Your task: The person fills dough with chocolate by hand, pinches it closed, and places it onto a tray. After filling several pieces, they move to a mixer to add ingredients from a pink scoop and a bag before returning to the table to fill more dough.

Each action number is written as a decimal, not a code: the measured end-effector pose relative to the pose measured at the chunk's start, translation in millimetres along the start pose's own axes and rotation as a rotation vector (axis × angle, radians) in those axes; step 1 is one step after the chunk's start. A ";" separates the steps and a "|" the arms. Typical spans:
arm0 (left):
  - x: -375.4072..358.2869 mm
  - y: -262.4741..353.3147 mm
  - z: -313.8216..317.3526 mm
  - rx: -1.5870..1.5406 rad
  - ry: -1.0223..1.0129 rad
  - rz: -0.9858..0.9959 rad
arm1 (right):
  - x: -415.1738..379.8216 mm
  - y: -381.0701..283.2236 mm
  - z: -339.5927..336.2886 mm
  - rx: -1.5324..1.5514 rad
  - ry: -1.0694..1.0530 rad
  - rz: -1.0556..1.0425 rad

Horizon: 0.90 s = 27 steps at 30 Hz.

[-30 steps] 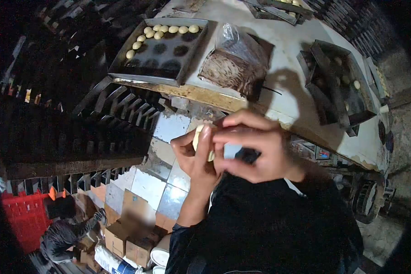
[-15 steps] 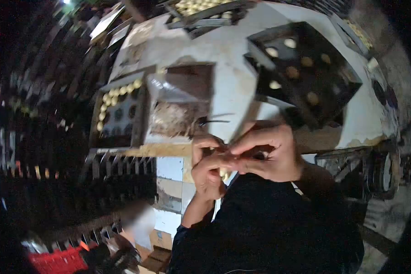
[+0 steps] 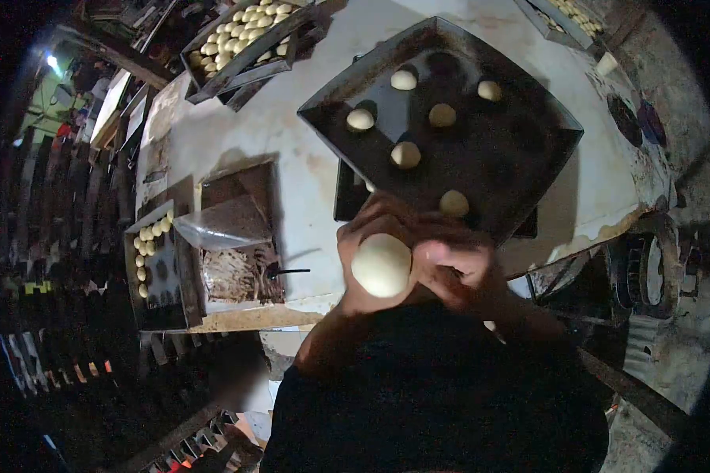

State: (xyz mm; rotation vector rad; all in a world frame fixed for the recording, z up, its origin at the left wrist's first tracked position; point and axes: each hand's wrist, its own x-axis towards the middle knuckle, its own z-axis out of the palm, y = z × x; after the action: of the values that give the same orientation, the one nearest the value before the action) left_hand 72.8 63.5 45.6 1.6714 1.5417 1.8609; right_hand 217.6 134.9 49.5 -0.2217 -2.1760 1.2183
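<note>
A smooth, pale dough ball (image 3: 381, 266) is held in front of my chest, close to the near edge of the table. My left hand (image 3: 353, 251) wraps around it from the left and from behind, so those fingers are partly hidden. From the other side my right hand (image 3: 461, 264) presses against the ball, its fingers curled and slightly blurred. Just beyond both hands lies a dark metal baking tray (image 3: 521, 158) with several dough balls spaced apart, such as one dough ball (image 3: 405, 155). Part of the tray's near corner is covered by my hands.
Another dark tray (image 3: 345, 193) shows underneath the first. To the left are a tray with dough balls along its edges (image 3: 183, 276) and a brown-stained board with plastic film (image 3: 233, 225). Full trays of dough balls (image 3: 248, 35) stand at the far side of the white table (image 3: 308, 260).
My view has swung so the large tray sits nearer the centre, in front of my hands. The dough, mostly hidden between my fingers before, now shows as a round ball.
</note>
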 end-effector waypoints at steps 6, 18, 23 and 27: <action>-18.7 -46.1 40.1 0.522 -0.477 -0.137 | 5.1 -9.9 -47.0 -0.491 0.039 -0.070; -4.3 -23.6 -0.5 -0.171 -0.346 -0.485 | -16.5 137.4 -114.2 -0.791 -0.189 0.324; -33.6 -42.7 -92.7 -0.241 -0.131 -0.525 | 13.9 126.0 -97.5 -0.865 -0.478 0.529; -99.1 -74.3 -192.7 -0.073 0.186 -0.628 | 26.4 93.3 -70.9 -0.988 -0.395 0.480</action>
State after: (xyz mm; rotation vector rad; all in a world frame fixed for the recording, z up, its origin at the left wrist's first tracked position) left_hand -85.8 -80.0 -36.2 0.8479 1.7718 1.7183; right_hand 224.9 248.6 11.7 -1.0198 -3.0345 0.2811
